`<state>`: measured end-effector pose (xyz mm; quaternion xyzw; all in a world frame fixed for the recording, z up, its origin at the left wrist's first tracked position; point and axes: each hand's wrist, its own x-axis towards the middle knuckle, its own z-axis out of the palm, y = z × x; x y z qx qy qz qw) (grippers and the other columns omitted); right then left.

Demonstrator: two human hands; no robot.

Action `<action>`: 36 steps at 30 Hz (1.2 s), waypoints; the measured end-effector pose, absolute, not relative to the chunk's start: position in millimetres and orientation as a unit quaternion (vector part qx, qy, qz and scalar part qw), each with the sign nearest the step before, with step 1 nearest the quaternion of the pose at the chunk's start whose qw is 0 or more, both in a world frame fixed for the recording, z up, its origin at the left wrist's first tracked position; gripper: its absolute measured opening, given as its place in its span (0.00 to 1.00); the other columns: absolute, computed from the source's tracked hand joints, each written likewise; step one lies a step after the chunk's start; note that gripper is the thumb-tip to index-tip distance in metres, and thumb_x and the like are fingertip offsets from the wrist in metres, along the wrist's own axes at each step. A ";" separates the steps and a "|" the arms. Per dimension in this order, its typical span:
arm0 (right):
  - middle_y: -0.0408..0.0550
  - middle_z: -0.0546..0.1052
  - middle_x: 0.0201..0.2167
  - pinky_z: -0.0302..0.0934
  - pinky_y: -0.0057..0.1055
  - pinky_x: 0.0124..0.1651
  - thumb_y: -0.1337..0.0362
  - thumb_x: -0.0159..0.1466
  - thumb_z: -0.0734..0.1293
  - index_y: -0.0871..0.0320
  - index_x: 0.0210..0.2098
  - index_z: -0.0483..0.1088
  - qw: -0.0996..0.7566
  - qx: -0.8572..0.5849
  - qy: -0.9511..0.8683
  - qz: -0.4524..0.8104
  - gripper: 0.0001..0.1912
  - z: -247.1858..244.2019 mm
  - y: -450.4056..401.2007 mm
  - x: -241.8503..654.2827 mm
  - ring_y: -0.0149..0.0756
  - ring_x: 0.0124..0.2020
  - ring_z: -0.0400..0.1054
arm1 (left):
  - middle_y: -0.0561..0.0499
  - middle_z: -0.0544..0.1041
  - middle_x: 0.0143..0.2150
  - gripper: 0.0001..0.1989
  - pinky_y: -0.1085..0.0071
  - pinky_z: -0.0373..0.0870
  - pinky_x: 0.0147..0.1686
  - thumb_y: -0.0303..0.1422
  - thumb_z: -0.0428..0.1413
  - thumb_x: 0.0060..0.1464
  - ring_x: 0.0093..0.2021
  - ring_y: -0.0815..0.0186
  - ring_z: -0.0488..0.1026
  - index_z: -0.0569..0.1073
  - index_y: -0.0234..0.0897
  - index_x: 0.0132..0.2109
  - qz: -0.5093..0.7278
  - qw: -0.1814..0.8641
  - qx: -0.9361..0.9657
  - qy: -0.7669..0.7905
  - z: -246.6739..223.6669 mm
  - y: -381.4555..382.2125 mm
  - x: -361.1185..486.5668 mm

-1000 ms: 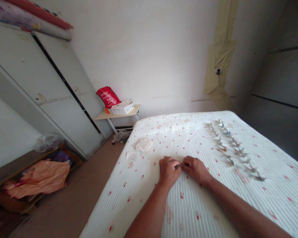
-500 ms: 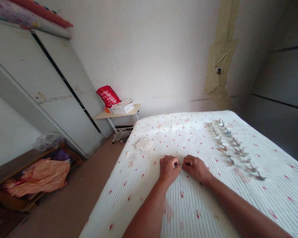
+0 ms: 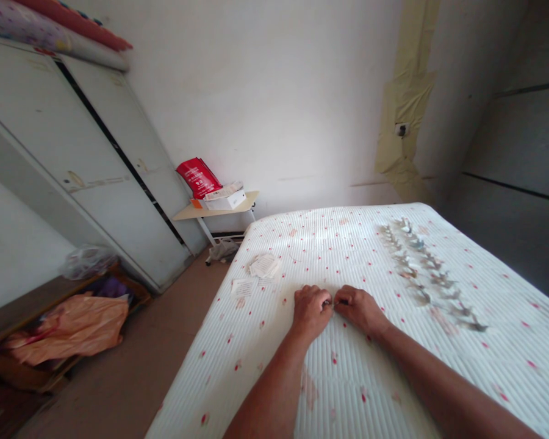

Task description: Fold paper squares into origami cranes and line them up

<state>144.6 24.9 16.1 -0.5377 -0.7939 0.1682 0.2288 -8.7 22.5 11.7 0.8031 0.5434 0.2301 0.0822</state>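
Note:
Over the middle of the bed, my left hand (image 3: 310,312) and my right hand (image 3: 359,308) face each other, nearly touching at the fingertips. Both are closed, pinching a small folded piece of paper (image 3: 333,303) between them; the fingers hide most of it. To the left of my hands lies a loose pile of printed paper pieces (image 3: 264,266), with a single printed piece (image 3: 243,288) just in front. On the right, several small folded paper figures (image 3: 440,280), shaped like birds, stand in rows running away from me.
A quilted white bedspread with red dots (image 3: 333,390) covers the bed. Beyond its far left corner stands a small table (image 3: 192,213) bearing a red bag (image 3: 198,177) and a white box (image 3: 231,200). Grey cabinets (image 3: 114,183) and a low wooden shelf with an orange plastic bag (image 3: 80,326) line the left.
My fingertips have drawn slightly closer together around the small paper. The paper pieces and the rows of folded figures lie as before.

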 end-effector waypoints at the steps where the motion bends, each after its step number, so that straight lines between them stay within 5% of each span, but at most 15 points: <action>1: 0.44 0.72 0.26 0.53 0.23 0.32 0.71 0.54 0.58 0.58 0.24 0.70 0.229 -0.538 -0.794 0.167 0.10 16.4 24.8 144.5 0.29 0.29 0.66 | 0.52 0.72 0.32 0.07 0.68 0.55 0.39 0.27 0.50 0.46 0.39 0.64 0.65 0.72 0.41 0.30 0.227 0.082 0.807 0.539 12.5 22.3 -9.2; 12: 0.44 0.72 0.27 0.53 0.23 0.32 0.70 0.55 0.58 0.58 0.25 0.71 0.231 -0.530 -0.799 0.167 0.10 13.5 25.7 145.4 0.29 0.29 0.66 | 0.55 0.73 0.31 0.02 0.69 0.56 0.39 0.32 0.56 0.45 0.39 0.66 0.66 0.74 0.41 0.28 0.257 0.125 0.804 0.522 7.6 29.4 -18.5; 27: 0.44 0.73 0.27 0.53 0.23 0.32 0.70 0.55 0.59 0.58 0.26 0.71 0.214 -0.551 -0.792 0.152 0.10 17.1 24.8 142.5 0.30 0.30 0.67 | 0.55 0.75 0.32 0.09 0.68 0.57 0.41 0.26 0.53 0.47 0.40 0.66 0.66 0.76 0.43 0.32 0.259 0.142 0.793 0.533 8.2 28.1 -14.7; 36: 0.45 0.74 0.28 0.54 0.23 0.32 0.69 0.55 0.59 0.58 0.25 0.72 0.219 -0.548 -0.792 0.152 0.10 13.1 26.1 145.1 0.30 0.29 0.68 | 0.56 0.75 0.30 0.03 0.70 0.58 0.40 0.31 0.59 0.43 0.38 0.66 0.67 0.77 0.43 0.30 0.265 0.148 0.786 0.539 4.7 30.9 -15.6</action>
